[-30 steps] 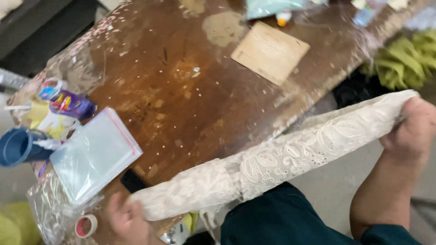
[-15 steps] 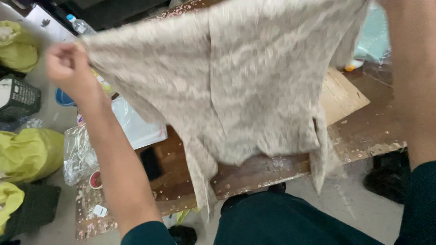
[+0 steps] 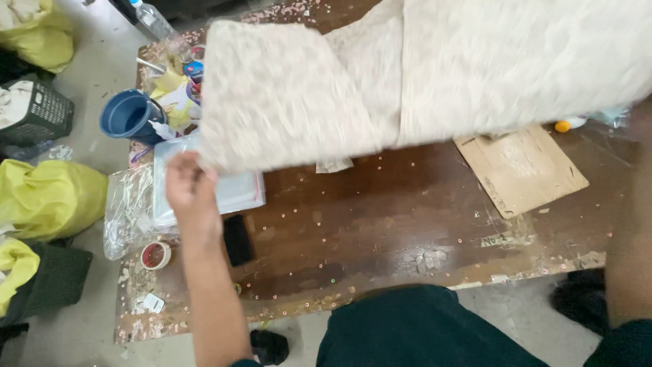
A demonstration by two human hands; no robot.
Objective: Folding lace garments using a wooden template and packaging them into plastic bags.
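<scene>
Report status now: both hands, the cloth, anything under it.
Left hand grips cream lace cloth at its lower corner. Right hand out of view, forearm only. Cloth spread above wooden table; cardboard piece and plastic bags beneath.

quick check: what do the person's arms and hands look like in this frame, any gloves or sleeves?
Both hands are bare, no gloves. The left hand shows no ring, watch or wristband, and its forearm is uncovered down to a dark teal sleeve edge at the bottom of the frame. The right hand is out of view; only its uncovered forearm shows, ending in the same dark teal sleeve.
</scene>
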